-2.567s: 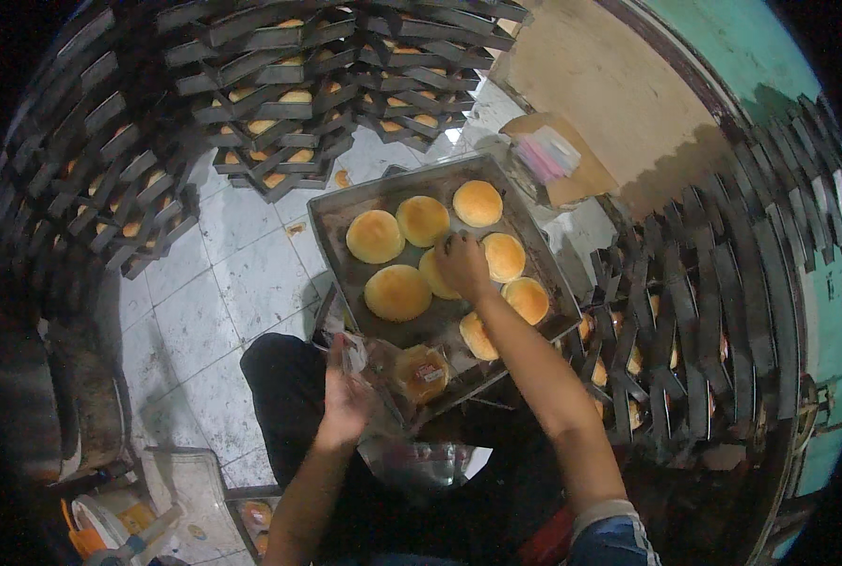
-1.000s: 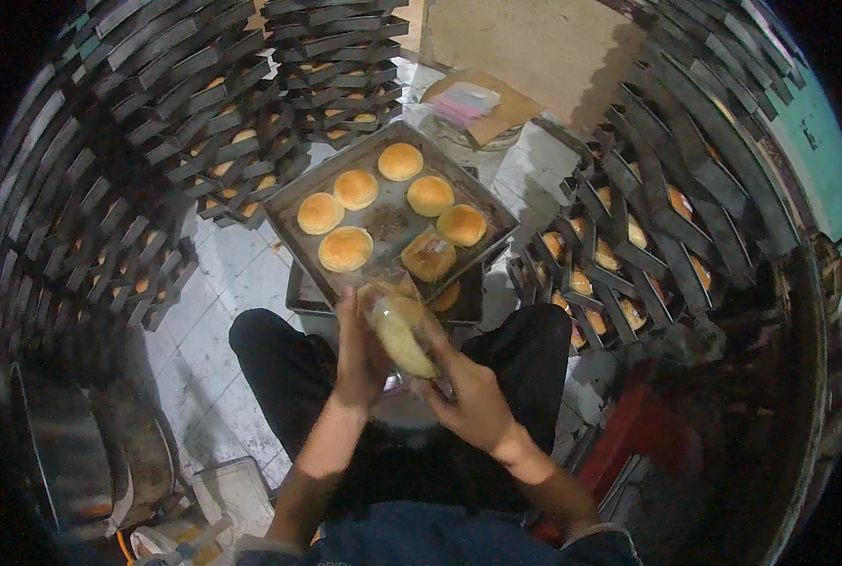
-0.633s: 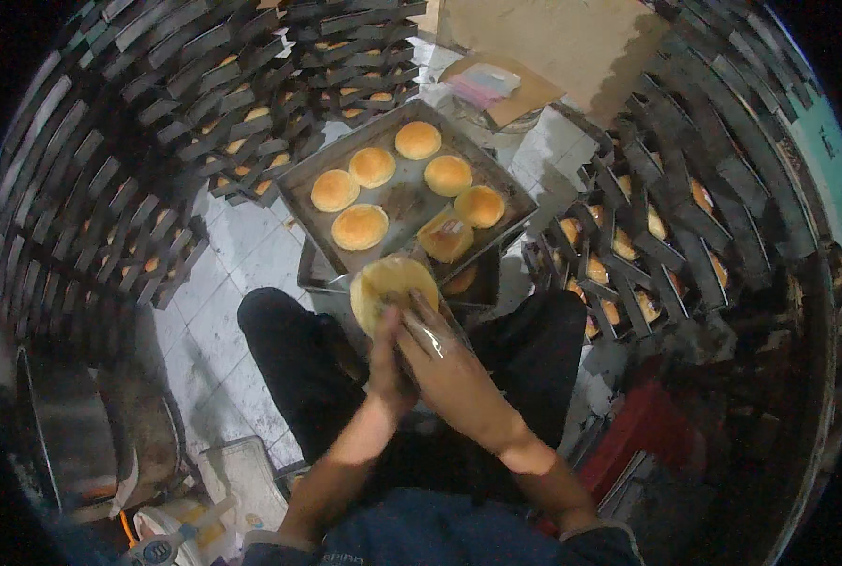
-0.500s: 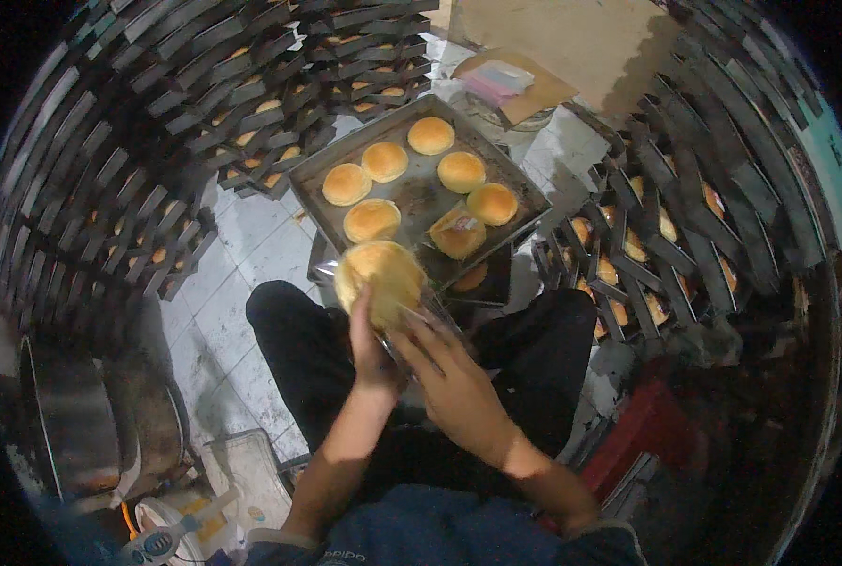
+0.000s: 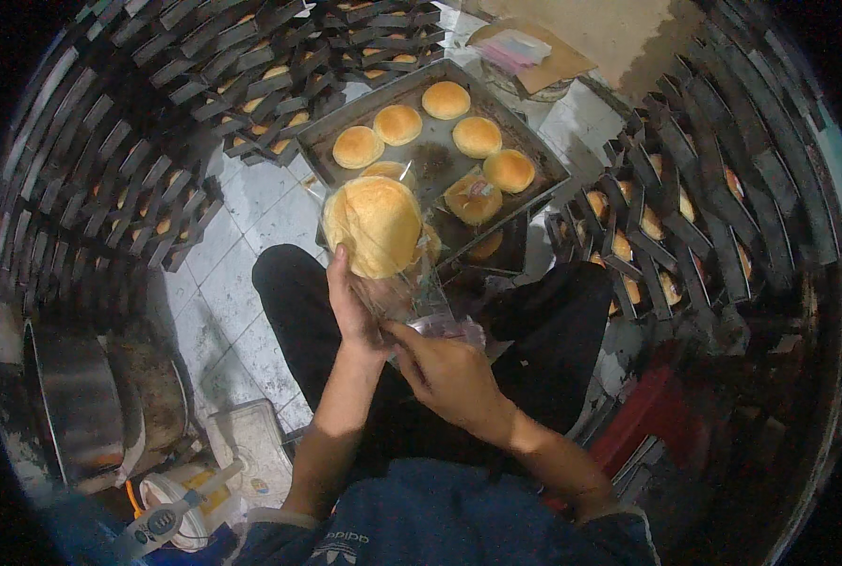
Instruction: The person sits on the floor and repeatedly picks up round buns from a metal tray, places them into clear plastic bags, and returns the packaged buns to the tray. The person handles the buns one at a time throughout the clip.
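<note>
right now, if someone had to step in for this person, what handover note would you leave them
Left hand holds a round bun in a clear plastic bag, raised over the lap.
Right hand grips the bag's open lower end.
Baking tray ahead on the floor holds five loose buns plus one bagged bun.
Done: this bun is inside its bag.
Left: the bag's end is not closed; loose buns remain unbagged.
Stacked racks of buns stand around.
</note>
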The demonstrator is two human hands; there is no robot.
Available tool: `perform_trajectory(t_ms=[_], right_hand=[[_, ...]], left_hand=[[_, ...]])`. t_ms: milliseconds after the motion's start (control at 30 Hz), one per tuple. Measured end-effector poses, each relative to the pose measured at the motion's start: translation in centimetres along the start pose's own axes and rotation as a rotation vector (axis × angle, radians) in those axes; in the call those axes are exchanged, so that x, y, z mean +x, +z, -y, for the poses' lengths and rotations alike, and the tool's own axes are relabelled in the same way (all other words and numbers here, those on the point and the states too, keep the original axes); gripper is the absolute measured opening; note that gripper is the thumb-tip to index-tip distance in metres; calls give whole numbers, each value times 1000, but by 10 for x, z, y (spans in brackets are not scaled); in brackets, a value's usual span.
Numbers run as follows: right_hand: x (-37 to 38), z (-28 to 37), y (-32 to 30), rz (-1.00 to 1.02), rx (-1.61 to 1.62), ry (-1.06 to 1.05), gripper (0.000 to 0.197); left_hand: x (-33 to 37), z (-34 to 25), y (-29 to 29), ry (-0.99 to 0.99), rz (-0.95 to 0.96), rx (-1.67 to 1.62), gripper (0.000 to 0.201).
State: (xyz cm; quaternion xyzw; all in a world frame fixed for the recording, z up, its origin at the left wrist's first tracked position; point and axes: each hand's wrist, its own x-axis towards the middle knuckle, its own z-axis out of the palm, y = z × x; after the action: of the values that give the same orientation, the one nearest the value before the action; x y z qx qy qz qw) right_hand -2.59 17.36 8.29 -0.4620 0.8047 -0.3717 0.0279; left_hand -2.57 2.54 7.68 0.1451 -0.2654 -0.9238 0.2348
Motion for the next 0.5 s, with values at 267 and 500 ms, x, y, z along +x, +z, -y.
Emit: perform_trajectory(t_ms=[267, 500], right_hand=[[11, 2, 12, -165, 23, -114, 31], [12, -3, -68, 992, 665, -354, 27]], left_hand=[[-2, 1, -6, 73, -89, 110, 68], [19, -20, -37, -118, -13, -480, 74]])
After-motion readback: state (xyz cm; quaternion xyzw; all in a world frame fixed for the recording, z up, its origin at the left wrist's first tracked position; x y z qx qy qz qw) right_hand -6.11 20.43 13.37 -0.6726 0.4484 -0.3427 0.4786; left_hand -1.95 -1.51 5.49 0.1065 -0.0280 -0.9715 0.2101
